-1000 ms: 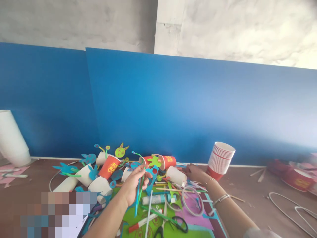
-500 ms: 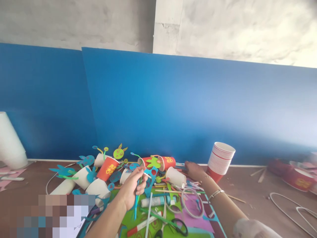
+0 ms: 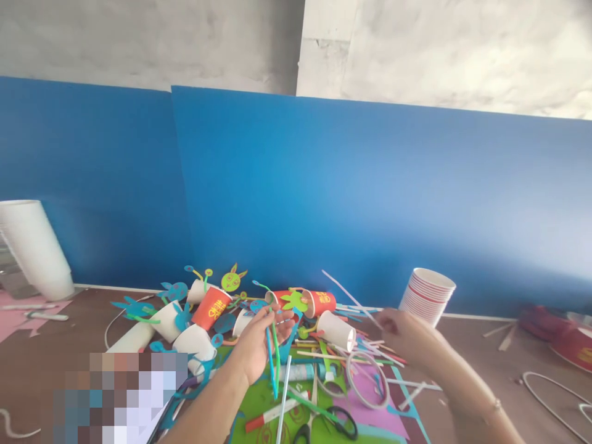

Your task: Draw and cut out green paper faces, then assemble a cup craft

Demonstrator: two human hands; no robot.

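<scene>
Over the middle of the pile, my left hand (image 3: pixel 259 345) pinches green and blue straws (image 3: pixel 272 370) between thumb and fingers, its other fingers partly spread. My right hand (image 3: pixel 407 336) is closed on a pale pink straw (image 3: pixel 349 293) that slants up to the left in front of the blue board. Below it lie loose coloured straws (image 3: pixel 370 345) and a white cup (image 3: pixel 336 330) on its side. Under my left hand are a glue tube (image 3: pixel 298 372), a red-and-white marker (image 3: pixel 276 412), a pale straw (image 3: pixel 283 404) and black-handled scissors (image 3: pixel 345 422) on green paper.
A stack of paper cups (image 3: pixel 428 297) stands behind my right hand; a taller white stack (image 3: pixel 39 253) is at far left. Decorated cups, including a red cup (image 3: pixel 211 308), lie along the blue board (image 3: pixel 296 185). Tape rings (image 3: pixel 369 379) and a cable (image 3: pixel 550 401) lie at right.
My right hand has lifted from the straws at the back and come nearer, now with a pale pink straw. My left hand has opened its outer fingers while keeping its straws. The view has shifted slightly left.
</scene>
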